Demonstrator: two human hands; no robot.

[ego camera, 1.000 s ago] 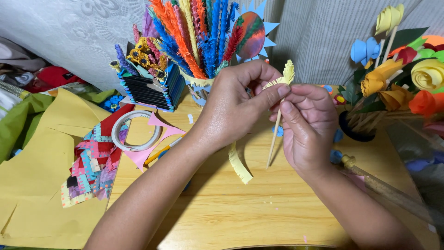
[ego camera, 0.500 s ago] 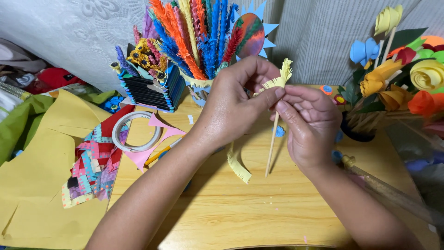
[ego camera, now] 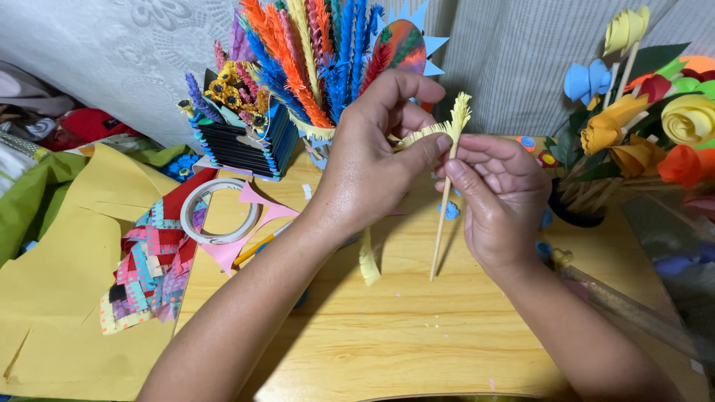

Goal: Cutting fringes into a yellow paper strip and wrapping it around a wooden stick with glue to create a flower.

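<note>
Fringed yellow paper strip (ego camera: 439,130) wraps thin wooden stick (ego camera: 442,223), pinched by both hands.

On the worktop (ego camera: 417,335), a tape roll (ego camera: 220,212) lies left of centre; behind it stands a box (ego camera: 242,145); paper flowers (ego camera: 640,119) fill the upper right of the frame.

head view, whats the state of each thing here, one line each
left hand: pinching the fringed strip at the stick's top
right hand: gripping the stick, upright
fringed strip: yellow, partly wound on the stick, loose end hanging below the left hand
stick: held upright, lower end off the table
tape roll: lying flat on the table
woven paper: flat, unfinished edges
</note>
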